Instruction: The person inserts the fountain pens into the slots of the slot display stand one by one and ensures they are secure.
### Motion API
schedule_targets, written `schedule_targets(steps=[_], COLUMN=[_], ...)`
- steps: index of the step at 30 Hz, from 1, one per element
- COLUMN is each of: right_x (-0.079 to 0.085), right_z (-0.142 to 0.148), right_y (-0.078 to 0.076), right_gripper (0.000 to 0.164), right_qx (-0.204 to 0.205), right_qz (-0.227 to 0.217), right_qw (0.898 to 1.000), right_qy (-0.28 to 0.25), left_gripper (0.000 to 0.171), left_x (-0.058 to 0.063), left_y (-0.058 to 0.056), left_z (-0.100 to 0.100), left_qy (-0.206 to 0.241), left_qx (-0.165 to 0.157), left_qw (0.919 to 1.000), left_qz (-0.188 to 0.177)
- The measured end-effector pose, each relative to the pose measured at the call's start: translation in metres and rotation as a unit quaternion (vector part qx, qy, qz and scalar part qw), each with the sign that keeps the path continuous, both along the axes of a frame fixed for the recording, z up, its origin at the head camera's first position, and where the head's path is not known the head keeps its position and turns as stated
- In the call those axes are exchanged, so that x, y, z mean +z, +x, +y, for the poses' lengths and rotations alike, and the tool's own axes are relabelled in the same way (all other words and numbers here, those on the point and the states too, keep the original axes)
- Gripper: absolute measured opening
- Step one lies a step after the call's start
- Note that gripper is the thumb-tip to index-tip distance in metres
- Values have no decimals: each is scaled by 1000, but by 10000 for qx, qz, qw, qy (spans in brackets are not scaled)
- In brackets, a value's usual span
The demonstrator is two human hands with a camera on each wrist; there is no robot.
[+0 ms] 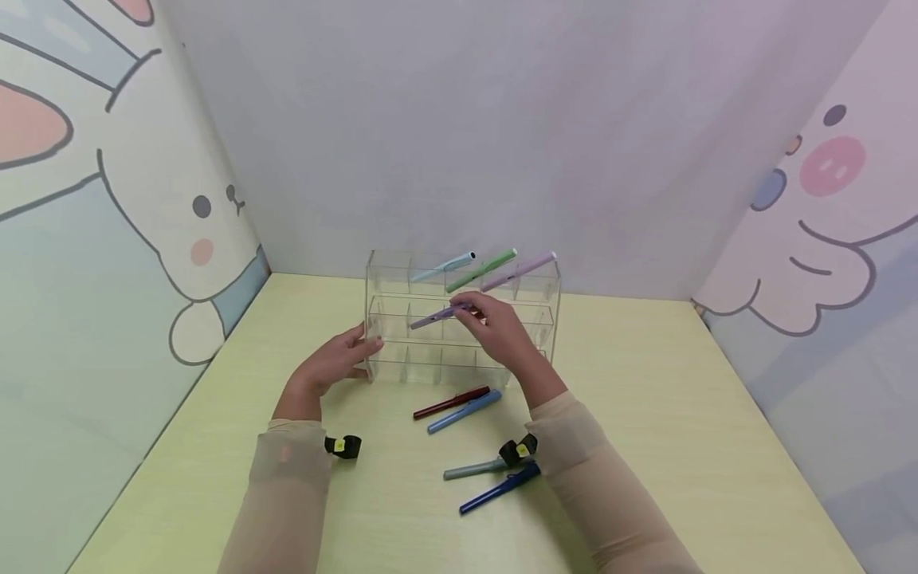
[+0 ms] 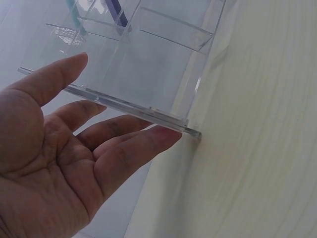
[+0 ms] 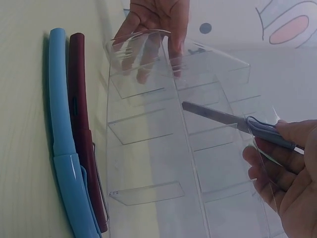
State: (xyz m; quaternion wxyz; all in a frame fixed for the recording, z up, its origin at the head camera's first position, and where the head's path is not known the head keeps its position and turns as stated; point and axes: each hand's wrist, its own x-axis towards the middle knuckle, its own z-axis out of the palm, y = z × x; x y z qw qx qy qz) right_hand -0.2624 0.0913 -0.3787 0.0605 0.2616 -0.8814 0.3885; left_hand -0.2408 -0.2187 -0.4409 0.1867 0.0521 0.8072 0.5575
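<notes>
A clear acrylic tiered pen rack (image 1: pixel 423 371) stands on the table, divided into compartments. My left hand (image 1: pixel 333 360) holds its left side, the thumb in front and the fingers against the outer face of the side panel (image 2: pixel 124 105). Above the middle tier, my right hand (image 1: pixel 495 325) pinches a greyish-purple pen (image 1: pixel 432 318) near its clip end. That pen tilts, its other end pointing left and down. Leaning in the top tier are a light blue pen (image 1: pixel 443 267), a green pen (image 1: pixel 482 270) and a lilac pen (image 1: pixel 519 272).
In front of the rack lie a dark red pen (image 1: pixel 450 402) and a blue pen (image 1: pixel 464 411), side by side. Nearer, by the right forearm, are a grey-green pen (image 1: pixel 473 469) and a dark blue pen (image 1: pixel 498 489). A pale wall (image 1: pixel 459 143) rises behind the table.
</notes>
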Motion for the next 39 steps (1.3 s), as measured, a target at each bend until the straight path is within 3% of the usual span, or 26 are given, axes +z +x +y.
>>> schedule_targets(steps=[8, 14, 19, 31, 39], right_x=[4, 13, 19, 4, 1], right_z=[8, 33, 60, 111, 120], right_y=[3, 13, 29, 74, 90], right_gripper=[48, 56, 56, 58, 46], right_qx=[214, 56, -174, -284, 170], right_qz=[10, 353, 368, -440, -1286], right_qw=[9997, 9993, 9985, 9983, 9863], right_qy=[67, -133, -357, 250, 1020], left_gripper=[77, 85, 86, 81, 78], left_x=[2, 1, 0, -2, -4], left_y=[1, 0, 1, -2, -1], left_z=[0, -2, -3, -3, -2], left_qy=[-14, -60, -97, 77, 95], left_qx=[-89, -34, -53, -183, -114], left_qw=[10000, 9999, 9999, 9998, 9999], left_qz=[17, -95, -125, 35, -15])
